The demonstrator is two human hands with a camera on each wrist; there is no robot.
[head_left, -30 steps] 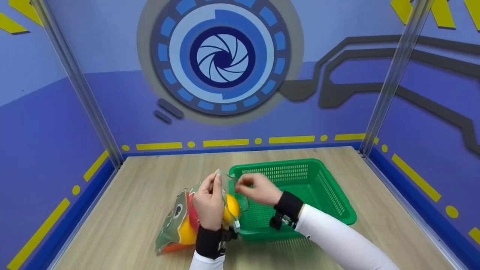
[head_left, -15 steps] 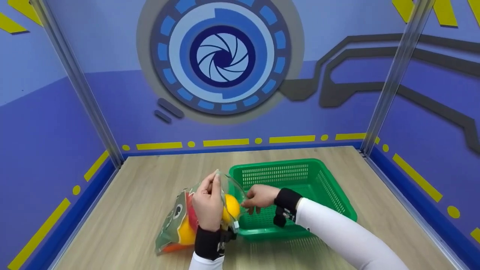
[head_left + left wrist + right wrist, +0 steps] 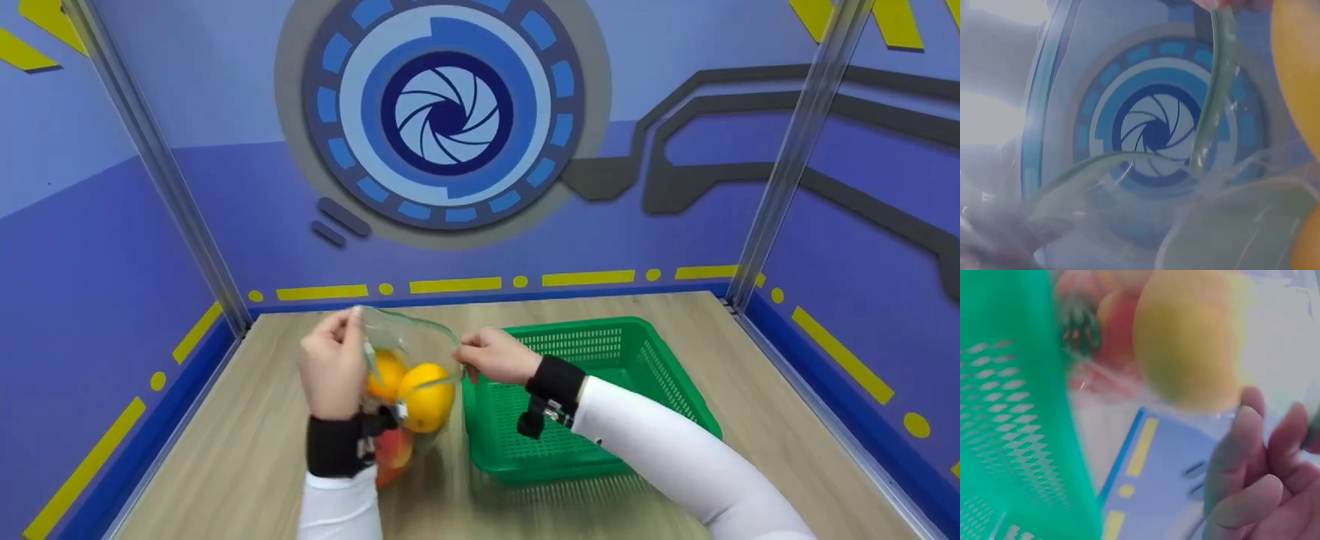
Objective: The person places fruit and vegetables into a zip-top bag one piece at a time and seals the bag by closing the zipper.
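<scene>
A clear plastic bag [image 3: 409, 341] with a green rim hangs upright above the wooden tabletop, held open between both hands. My left hand [image 3: 331, 365] pinches its left edge and my right hand [image 3: 491, 355] pinches its right edge. Inside lie two oranges [image 3: 426, 396] and a reddish fruit [image 3: 394, 448] lower down. The right wrist view shows an orange [image 3: 1190, 337] through the plastic, close above my curled fingers [image 3: 1249, 461]. The left wrist view shows the bag's green rim [image 3: 1216, 90] stretched close to the lens.
A green plastic basket [image 3: 600, 397] with nothing in it stands on the wooden table [image 3: 247, 420] just right of the bag. Blue walls with metal posts [image 3: 161, 172] enclose the table on three sides.
The bag has been lifted off the table, swung left and stood upright. My right hand went from the bag's mouth to gripping its right edge, pulling it open.
</scene>
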